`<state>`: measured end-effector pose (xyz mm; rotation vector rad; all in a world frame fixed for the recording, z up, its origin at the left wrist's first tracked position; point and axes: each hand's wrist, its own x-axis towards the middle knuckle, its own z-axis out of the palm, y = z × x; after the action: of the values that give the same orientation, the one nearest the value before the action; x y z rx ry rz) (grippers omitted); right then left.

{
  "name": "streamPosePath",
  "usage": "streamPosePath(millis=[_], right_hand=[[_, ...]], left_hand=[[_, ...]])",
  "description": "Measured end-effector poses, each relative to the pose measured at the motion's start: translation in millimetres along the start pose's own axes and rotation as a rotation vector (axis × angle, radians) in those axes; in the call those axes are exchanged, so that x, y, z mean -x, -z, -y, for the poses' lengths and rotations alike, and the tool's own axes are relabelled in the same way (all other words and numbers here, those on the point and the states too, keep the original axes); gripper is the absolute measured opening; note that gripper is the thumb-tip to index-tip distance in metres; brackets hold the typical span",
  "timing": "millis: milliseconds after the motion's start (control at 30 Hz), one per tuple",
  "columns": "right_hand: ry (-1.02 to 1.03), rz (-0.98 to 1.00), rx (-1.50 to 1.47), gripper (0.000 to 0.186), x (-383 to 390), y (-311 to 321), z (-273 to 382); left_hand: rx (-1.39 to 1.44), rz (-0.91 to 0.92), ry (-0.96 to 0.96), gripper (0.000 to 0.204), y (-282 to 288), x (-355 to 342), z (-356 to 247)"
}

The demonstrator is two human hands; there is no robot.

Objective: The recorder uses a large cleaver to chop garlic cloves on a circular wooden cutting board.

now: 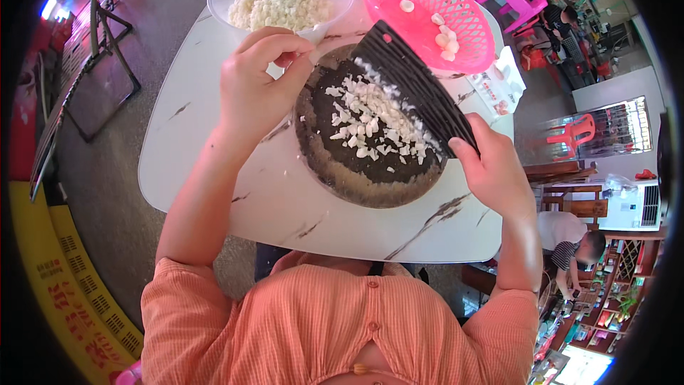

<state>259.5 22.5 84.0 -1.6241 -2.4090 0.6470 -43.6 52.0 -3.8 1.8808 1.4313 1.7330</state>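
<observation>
My right hand [496,175] grips a cleaver [413,89] with a broad, dark, ridged blade. The blade leans over the right side of a round, dark chopping board [385,192]. Chopped white garlic [374,117] lies heaped in the board's middle, and white bits cling along the blade. Left of the blade, my left hand [260,82] is raised at the board's far left edge, thumb and fingertips pinched together. Whatever may be between those fingertips is too small to name. Just beyond that hand stands a clear plastic bowl [219,11] holding a mound of minced garlic [278,1].
A pink slotted basket [467,11] with a few peeled cloves [447,39] sits beyond the cleaver. Beside it lies a white printed packet [499,85]. Everything rests on a white marbled table [192,135]. A folding chair [78,57] stands left; another person [566,239] bends over at right.
</observation>
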Motion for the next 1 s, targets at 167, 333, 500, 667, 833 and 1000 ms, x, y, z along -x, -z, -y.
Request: streamPosePath(millis=[167, 333, 500, 667, 833, 1000], right_hand=[[0.018, 0.024, 0.08, 0.027, -6.1, 0.2, -0.5], [0.021, -0.018, -0.007, 0.027, -0.3, -3.7, 0.2], [0.071, 0.029, 0.091, 0.025, -3.1, -1.8, -0.9], [0.048, 0.017, 0.135, 0.024, -6.5, -9.1, -8.3], [0.104, 0.035, 0.038, 0.024, -0.8, -1.8, 2.4], [0.112, 0.063, 0.119, 0.024, -2.9, -3.2, 0.3]], left_hand=[[0.001, 0.022, 0.012, 0.009, -0.6, 2.4, -0.8], [-0.019, 0.029, 0.024, 0.01, -0.3, 1.2, -3.6], [-0.014, 0.025, -0.003, 0.011, 0.6, 1.5, 0.6], [0.003, 0.022, -0.011, 0.009, 0.3, 0.3, 0.3], [-0.007, -0.002, 0.001, 0.01, 3.9, -1.1, -1.5], [-0.012, -0.011, 0.01, 0.01, 4.1, -2.4, 2.7]])
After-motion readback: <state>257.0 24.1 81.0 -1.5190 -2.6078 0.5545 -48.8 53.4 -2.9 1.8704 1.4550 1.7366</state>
